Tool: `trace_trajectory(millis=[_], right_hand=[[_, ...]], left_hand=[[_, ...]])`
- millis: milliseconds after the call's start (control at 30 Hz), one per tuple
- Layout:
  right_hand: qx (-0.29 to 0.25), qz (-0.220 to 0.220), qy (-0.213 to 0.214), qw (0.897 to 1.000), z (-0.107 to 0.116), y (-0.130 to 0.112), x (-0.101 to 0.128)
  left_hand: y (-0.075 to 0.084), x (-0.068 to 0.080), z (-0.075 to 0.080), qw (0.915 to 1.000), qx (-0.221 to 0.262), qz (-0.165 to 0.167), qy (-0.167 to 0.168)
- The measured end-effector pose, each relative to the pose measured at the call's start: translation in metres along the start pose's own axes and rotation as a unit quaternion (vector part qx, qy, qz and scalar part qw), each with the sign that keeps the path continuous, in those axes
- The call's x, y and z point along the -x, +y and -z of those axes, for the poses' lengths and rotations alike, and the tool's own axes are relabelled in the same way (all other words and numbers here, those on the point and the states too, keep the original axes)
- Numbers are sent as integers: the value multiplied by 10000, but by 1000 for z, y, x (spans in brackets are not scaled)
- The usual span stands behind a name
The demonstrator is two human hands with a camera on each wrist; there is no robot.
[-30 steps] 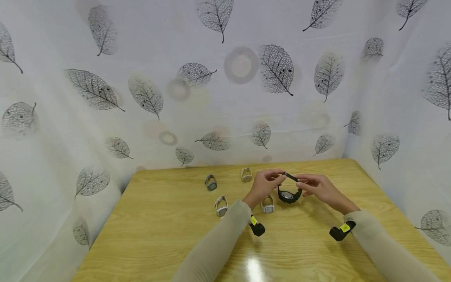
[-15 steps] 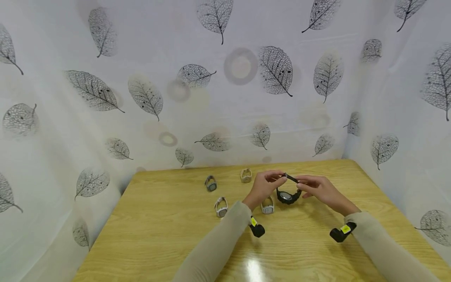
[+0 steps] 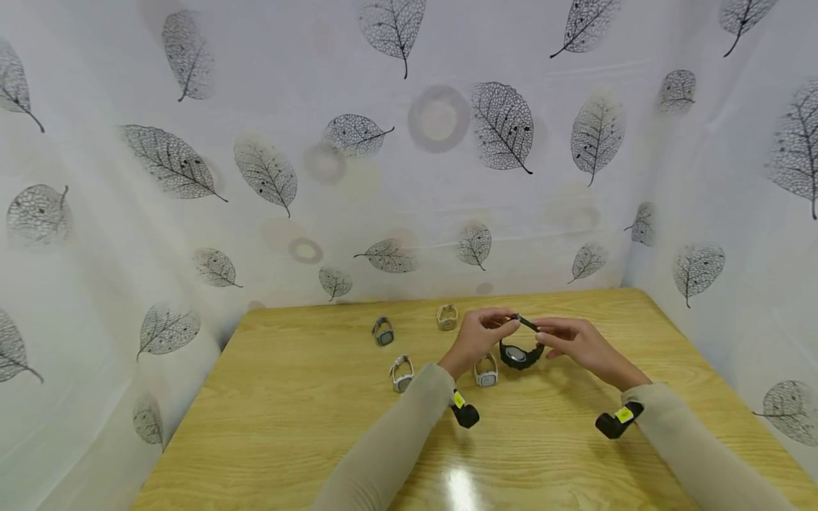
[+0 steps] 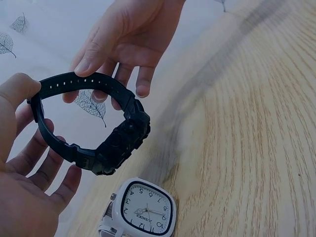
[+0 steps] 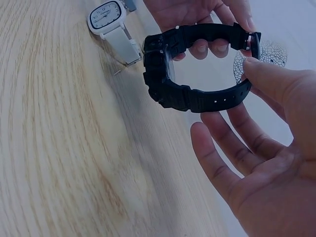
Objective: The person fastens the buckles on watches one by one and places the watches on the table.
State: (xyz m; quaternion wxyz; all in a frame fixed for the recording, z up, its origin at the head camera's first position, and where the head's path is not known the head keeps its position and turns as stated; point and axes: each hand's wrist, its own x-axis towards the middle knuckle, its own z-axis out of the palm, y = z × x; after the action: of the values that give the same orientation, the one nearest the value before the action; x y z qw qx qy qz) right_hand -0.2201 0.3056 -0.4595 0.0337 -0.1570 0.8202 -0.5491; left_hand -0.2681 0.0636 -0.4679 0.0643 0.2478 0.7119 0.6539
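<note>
A black wristwatch (image 3: pixel 519 357) hangs between my two hands, its strap buckled into a loop and its face at the lower side. My left hand (image 3: pixel 479 335) pinches the strap by the buckle between thumb and fingers. With thumb and fingers, my right hand (image 3: pixel 578 344) pinches the holed part of the strap from the other side. In the left wrist view the watch case (image 4: pixel 121 143) tilts above the table, close to a white square-faced watch (image 4: pixel 148 210). That white watch (image 3: pixel 486 372) stands just left of the black one in the head view.
On the wooden table (image 3: pixel 287 426) stand a second white watch (image 3: pixel 402 377), a grey watch (image 3: pixel 383 333) and a beige watch (image 3: pixel 446 319), all left of the black one. A leaf-patterned curtain (image 3: pixel 409 177) encloses the back and sides.
The black wristwatch and my right fingertips have shifted very slightly left. Both hands keep their hold on the strap, and the other watches stay in place.
</note>
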Motion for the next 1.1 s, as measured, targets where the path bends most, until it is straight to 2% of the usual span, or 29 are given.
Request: trace_trajectory(millis=[400,733,1100], right_hand=[[27,8,-23,10000,-7,-1,-2],[158,-318,180,9992,-7,-5,0],[194,-210,297,9991,-9,-1,-3]], left_hand=[[2,2,2,9999,92,117,68],[-3,0,0,9998,-14,178,77],[-1,-1,-2,9995,104,163,237]])
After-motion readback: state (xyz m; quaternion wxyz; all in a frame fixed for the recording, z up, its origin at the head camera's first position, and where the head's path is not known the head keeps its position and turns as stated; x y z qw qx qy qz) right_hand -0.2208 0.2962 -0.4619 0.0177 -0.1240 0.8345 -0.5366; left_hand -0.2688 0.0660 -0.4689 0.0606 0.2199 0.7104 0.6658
